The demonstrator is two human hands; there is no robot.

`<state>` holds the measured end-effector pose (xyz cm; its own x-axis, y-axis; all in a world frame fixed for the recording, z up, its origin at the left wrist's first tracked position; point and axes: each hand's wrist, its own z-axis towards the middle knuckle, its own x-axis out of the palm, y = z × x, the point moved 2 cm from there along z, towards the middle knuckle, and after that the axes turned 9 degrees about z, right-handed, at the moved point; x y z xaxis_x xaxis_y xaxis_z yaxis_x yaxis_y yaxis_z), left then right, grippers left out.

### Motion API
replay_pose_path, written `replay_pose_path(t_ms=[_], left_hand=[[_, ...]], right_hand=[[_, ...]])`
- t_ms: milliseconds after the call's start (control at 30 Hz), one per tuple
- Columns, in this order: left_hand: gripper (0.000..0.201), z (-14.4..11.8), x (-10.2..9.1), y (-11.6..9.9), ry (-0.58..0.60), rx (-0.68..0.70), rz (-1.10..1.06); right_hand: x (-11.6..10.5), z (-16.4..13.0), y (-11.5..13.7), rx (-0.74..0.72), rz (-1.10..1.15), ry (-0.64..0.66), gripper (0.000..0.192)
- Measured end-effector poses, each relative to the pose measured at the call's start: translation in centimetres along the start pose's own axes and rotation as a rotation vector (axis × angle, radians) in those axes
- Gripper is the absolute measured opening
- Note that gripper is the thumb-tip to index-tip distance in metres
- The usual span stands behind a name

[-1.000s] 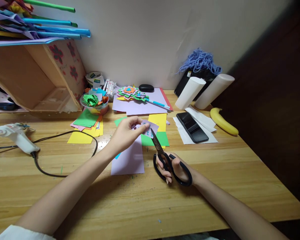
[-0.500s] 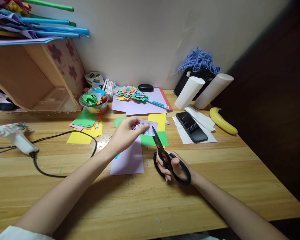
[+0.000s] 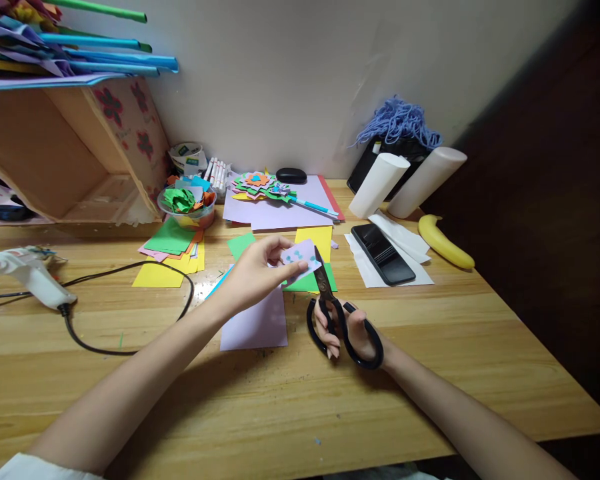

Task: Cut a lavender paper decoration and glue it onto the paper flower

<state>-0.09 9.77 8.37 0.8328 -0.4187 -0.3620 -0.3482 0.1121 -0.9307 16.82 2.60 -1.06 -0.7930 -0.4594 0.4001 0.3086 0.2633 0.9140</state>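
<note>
Between the thumb and fingers of my left hand (image 3: 263, 270) is a small lilac piece of paper (image 3: 300, 257) with blue-green marks on it. My right hand (image 3: 347, 330) grips black-handled scissors (image 3: 326, 287), thumb and fingers through the loops. The blades point up and away, their tips at the right edge of the lilac piece; whether they are cutting into it I cannot tell. Below my hands a lilac sheet (image 3: 257, 323) lies on the table, with green paper (image 3: 307, 280) and yellow paper (image 3: 316, 237) behind it.
At left are a glue gun (image 3: 40, 277) with its cord, stacked coloured paper (image 3: 170, 238) and a tub of scraps (image 3: 187, 207). A paper flower (image 3: 260, 183) lies at the back. On the right are a phone (image 3: 384, 255), a banana (image 3: 445, 241) and white rolls (image 3: 380, 185).
The lilac piece has shifted slightly right and turned in my left hand. The scissors have tilted a little more upright, and their blades are now at the paper's right edge.
</note>
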Motion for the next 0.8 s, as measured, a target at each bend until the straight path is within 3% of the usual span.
replay_pose_path(t_ms=[800], left_hand=[[0.023,-0.35,0.45,-0.38,0.021,-0.041,-0.008]], right_hand=[[-0.25,0.05,-0.43,0.009,0.003,0.012,0.072]])
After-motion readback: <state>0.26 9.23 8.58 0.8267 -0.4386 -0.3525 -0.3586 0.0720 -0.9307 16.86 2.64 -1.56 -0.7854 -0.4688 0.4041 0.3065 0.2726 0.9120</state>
